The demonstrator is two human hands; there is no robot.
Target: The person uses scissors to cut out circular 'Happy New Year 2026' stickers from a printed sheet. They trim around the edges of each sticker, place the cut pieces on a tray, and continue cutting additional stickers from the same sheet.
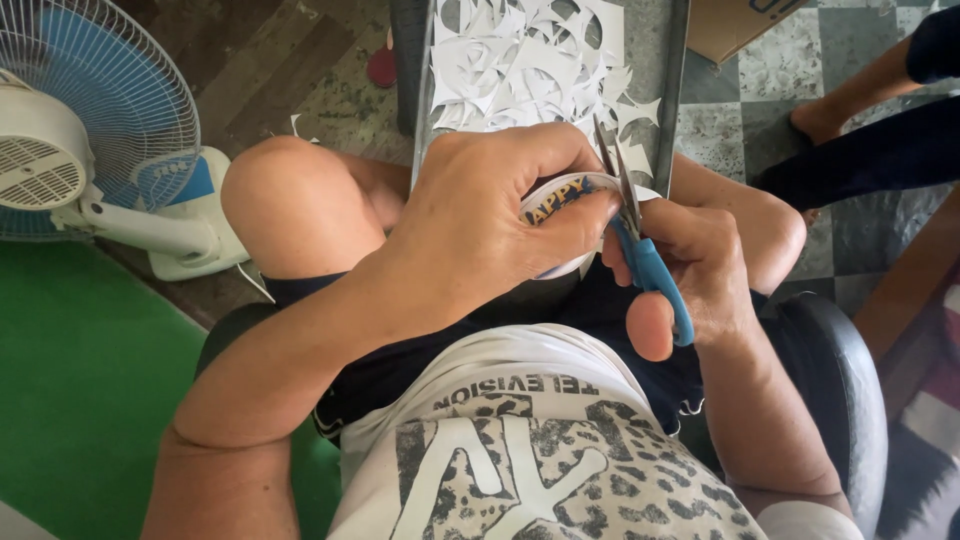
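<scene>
1. A metal tray [672, 60] lay past the knees, heaped with white paper offcuts [520, 60], probably set there to catch trimmings as they fell.
2. The left hand [480, 225] was pressed together on a round printed paper piece [560, 200], thumb on top, apparently steadying it over the lap.
3. The right hand [700, 270] was curled tight through the blue-handled scissors [640, 245]; their blades stood slightly parted at the paper's right edge, just beside the left thumb.
</scene>
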